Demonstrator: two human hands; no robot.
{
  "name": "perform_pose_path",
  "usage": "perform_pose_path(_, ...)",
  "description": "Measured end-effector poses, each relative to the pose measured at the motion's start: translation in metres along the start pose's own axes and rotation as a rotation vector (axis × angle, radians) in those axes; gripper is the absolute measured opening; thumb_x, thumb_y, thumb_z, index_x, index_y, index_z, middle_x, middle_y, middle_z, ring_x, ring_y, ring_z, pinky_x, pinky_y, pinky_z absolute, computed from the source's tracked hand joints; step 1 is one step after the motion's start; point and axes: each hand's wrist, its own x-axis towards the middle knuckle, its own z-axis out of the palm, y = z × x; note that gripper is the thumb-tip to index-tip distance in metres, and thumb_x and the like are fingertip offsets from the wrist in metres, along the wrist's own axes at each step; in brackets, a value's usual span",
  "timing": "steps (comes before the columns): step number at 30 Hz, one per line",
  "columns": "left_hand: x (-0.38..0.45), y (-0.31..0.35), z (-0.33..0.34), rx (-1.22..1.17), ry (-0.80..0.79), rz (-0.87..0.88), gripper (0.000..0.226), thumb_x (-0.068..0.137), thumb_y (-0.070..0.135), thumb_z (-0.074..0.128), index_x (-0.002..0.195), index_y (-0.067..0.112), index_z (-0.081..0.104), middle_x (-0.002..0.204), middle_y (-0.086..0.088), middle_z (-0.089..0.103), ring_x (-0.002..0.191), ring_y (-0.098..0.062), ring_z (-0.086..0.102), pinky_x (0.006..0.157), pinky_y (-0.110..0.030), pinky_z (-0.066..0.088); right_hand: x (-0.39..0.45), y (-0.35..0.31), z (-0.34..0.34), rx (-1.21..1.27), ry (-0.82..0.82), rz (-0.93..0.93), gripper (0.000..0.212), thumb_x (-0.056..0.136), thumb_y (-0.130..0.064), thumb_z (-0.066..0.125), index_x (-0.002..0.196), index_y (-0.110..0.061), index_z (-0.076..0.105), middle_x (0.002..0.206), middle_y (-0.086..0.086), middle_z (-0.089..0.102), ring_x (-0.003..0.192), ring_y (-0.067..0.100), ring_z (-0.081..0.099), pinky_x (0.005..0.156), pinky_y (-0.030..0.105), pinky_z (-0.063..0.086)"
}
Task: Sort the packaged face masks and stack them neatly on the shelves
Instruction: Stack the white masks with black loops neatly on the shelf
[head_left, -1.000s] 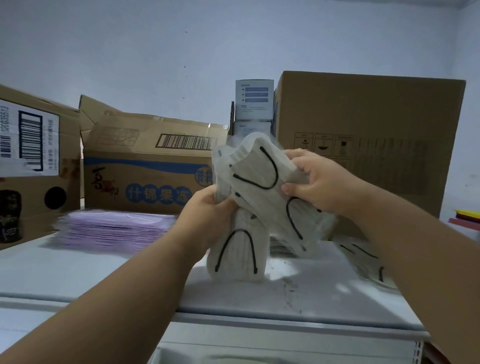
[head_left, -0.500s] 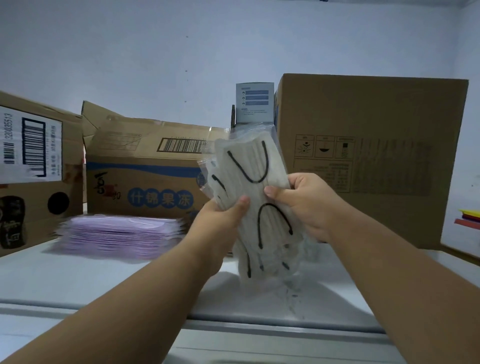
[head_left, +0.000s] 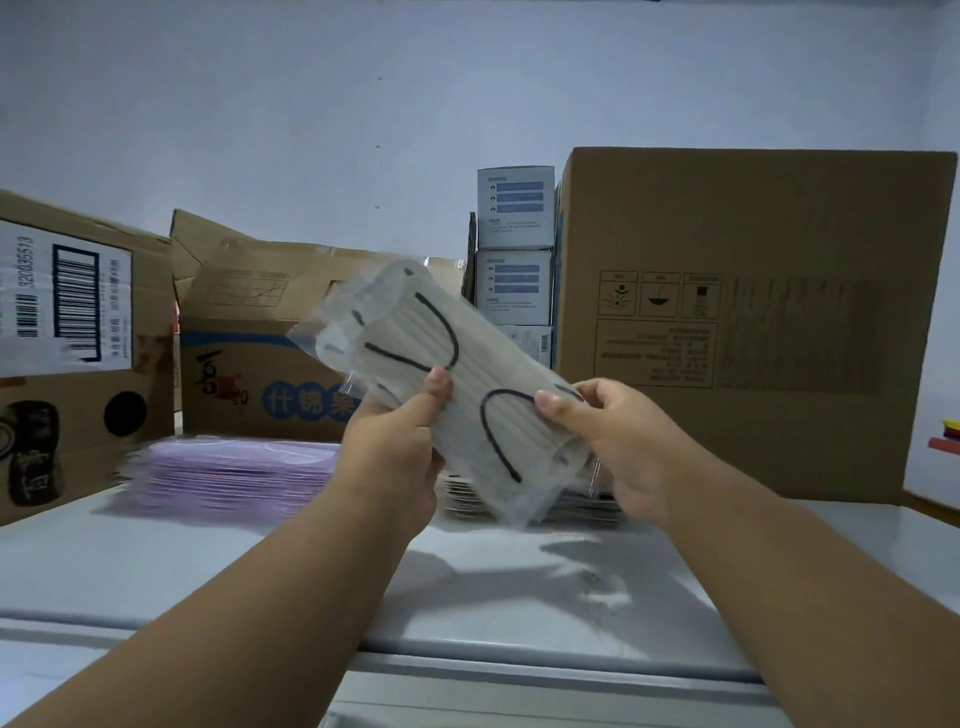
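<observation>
A bundle of packaged beige masks with black ear loops (head_left: 457, 384) is held up above the shelf (head_left: 208, 561), tilted from upper left to lower right. My left hand (head_left: 395, 457) grips its left side, thumb on top. My right hand (head_left: 618, 447) grips its lower right end. Under the bundle, partly hidden, lies a flat stack of the same beige packs (head_left: 571, 506). A stack of purple mask packs (head_left: 228, 475) lies on the shelf to the left.
Cardboard boxes line the back: a barcoded one (head_left: 78, 353) at far left, a blue-printed one (head_left: 260, 353) behind the purple stack, a tall one (head_left: 753, 322) at right. Small white-and-blue boxes (head_left: 514, 249) stand stacked between them. The shelf's front edge (head_left: 467, 670) runs below my arms.
The bundle has turned from nearly upright to slanting down to the right, and both hands shifted their hold on it. The beige stack underneath has come into view.
</observation>
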Motion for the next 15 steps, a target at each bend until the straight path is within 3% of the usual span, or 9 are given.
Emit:
perform_pose_path(3,-0.001,-0.001,-0.001,-0.04,-0.007,0.026,0.035,0.087,0.02,0.072,0.121,0.016,0.064,0.11,-0.005,0.076,0.098,-0.025,0.074,0.081,-0.044,0.061,-0.003,0.008,0.003,0.426,-0.11,0.133,0.056,0.071,-0.014,0.079,0.121,-0.006,0.055,0.109,0.018,0.073,0.093,0.033,0.073,0.078,0.047,0.06)
perform_pose_path(5,-0.001,-0.001,-0.002,-0.056,-0.015,0.027,0.036,0.087,0.019,0.072,0.122,0.015,0.063,0.111,-0.006,0.076,0.098,-0.025,0.074,0.085,-0.046,0.06,-0.008,0.008,0.008,0.482,-0.193,0.144,0.053,0.073,-0.004,0.076,0.123,-0.004,0.057,0.109,0.019,0.073,0.097,0.036,0.072,0.081,0.05,0.06)
perform_pose_path(8,-0.001,0.004,-0.006,-0.068,-0.052,-0.019,0.044,0.082,0.011,0.073,0.124,0.011,0.06,0.114,-0.011,0.074,0.102,-0.029,0.073,0.091,-0.049,0.058,-0.01,0.002,0.005,0.401,-0.141,0.071,0.052,0.07,0.002,0.074,0.119,-0.003,0.06,0.105,0.018,0.074,0.095,0.034,0.073,0.077,0.046,0.061)
perform_pose_path(11,-0.001,0.019,-0.022,-0.075,-0.079,-0.005,0.048,0.077,0.009,0.072,0.123,0.008,0.059,0.113,-0.015,0.074,0.103,-0.032,0.072,0.084,-0.046,0.061,-0.013,-0.008,-0.02,0.215,-0.081,-0.035,0.039,0.074,0.006,0.072,0.111,-0.001,0.063,0.101,0.016,0.075,0.093,0.031,0.074,0.078,0.044,0.061)
perform_pose_path(15,-0.002,0.029,-0.041,0.282,-0.141,0.037,0.054,0.069,0.01,0.077,0.122,0.009,0.062,0.114,-0.019,0.072,0.102,-0.035,0.072,0.09,-0.053,0.057,-0.018,-0.003,-0.056,0.047,-0.079,-0.114,0.044,0.074,0.01,0.07,0.116,-0.002,0.066,0.108,0.017,0.074,0.103,0.033,0.071,0.093,0.05,0.054)
